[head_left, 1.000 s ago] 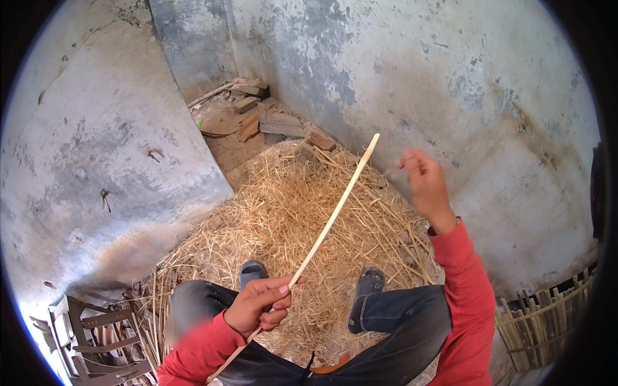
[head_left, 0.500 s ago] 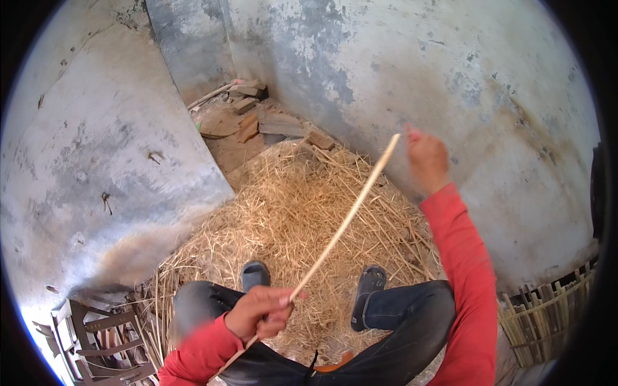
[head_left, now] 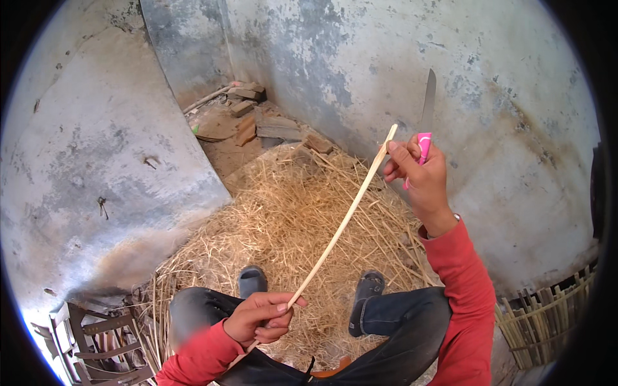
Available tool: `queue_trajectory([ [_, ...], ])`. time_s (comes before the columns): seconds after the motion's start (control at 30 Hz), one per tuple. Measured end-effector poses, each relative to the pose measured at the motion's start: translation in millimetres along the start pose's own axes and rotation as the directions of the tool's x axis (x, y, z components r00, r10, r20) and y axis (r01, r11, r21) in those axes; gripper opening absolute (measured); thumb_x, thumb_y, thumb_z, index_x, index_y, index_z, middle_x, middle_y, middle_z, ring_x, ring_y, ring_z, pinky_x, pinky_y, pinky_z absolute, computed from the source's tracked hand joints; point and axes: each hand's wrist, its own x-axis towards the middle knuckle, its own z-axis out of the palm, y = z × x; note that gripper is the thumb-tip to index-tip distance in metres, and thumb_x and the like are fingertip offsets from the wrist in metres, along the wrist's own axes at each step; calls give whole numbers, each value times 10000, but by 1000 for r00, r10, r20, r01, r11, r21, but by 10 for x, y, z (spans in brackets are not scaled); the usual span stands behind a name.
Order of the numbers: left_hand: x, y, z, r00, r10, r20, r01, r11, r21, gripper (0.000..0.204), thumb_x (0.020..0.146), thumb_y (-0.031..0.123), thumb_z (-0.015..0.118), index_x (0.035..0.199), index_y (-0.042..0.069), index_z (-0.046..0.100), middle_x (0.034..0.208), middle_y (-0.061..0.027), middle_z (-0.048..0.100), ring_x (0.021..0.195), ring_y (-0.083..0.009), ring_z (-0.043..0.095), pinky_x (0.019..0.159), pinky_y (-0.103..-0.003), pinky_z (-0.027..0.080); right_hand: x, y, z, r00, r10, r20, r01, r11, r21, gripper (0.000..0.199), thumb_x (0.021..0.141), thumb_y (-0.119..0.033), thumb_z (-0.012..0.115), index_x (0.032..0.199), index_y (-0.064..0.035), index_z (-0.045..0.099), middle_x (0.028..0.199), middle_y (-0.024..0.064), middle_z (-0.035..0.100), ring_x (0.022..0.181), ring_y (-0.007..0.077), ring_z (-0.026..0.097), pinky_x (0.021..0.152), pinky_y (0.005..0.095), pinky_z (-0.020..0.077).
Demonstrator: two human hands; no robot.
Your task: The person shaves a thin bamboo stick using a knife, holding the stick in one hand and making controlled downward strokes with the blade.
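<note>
A long pale stick (head_left: 341, 228), perhaps bamboo or cane, slants from my lap up to the right. My left hand (head_left: 265, 316) is closed round its lower part, above my left thigh. At the far end, where the stick looks pared and slightly split, the fingertips of my right hand (head_left: 421, 174) touch or lie close beside it. In that same right hand is a knife (head_left: 428, 106) with a pink and white handle, its blade pointing up and away from me. Part of the handle is hidden by my fingers.
Straw-like shavings (head_left: 290, 206) cover the floor between and beyond my feet. Broken bricks (head_left: 248, 106) lie in the far corner. Worn walls rise left and right. A wooden chair frame (head_left: 106, 344) stands at lower left, a bundle of slats (head_left: 547, 315) at lower right.
My right hand has turned and lowered slightly, closing on the stick's far end. The knife blade, blurred out before, now shows clearly. My left hand keeps its hold almost unmoved.
</note>
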Motion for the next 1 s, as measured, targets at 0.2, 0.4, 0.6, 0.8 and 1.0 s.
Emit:
queue_trajectory([
  [0.2,258,-42,264,969,240,-68,-186,876,446,455,1087,302,447,1431,4,465,757,-82,564,456,-72,409,446,-223,371,-290,-4,293,982,72,174,-70,997,-21,373,910,-99,752,742,-119,419,740,54,618,613,118,644,524,261,529],
  [0.4,425,49,294,902,407,-143,-323,857,401,503,1100,289,439,1540,55,369,605,18,423,473,-55,331,449,-208,269,-766,2,634,875,20,484,207,888,-411,312,934,-212,716,735,-80,516,597,60,592,508,187,622,455,340,452],
  [0.6,363,95,374,915,376,-147,-343,916,210,482,1096,258,451,1553,126,373,593,47,272,449,-52,236,432,-217,210,-926,70,633,772,-121,624,593,488,-641,404,958,-424,635,741,-85,610,535,93,574,444,286,592,430,405,453],
  [0.8,300,158,343,950,272,-154,-254,959,126,489,1096,236,442,1565,137,345,600,54,232,433,-53,211,400,-233,169,-685,286,553,695,-254,673,718,297,-629,418,972,-422,609,693,-110,609,532,102,576,429,292,578,393,423,428],
  [1.0,158,63,355,976,213,-52,-205,971,126,469,1101,209,417,1556,123,349,606,61,230,432,-44,196,392,-229,159,88,30,22,927,-323,188,282,273,-920,400,1010,-298,571,698,-54,621,524,167,506,430,329,524,439,430,387],
])
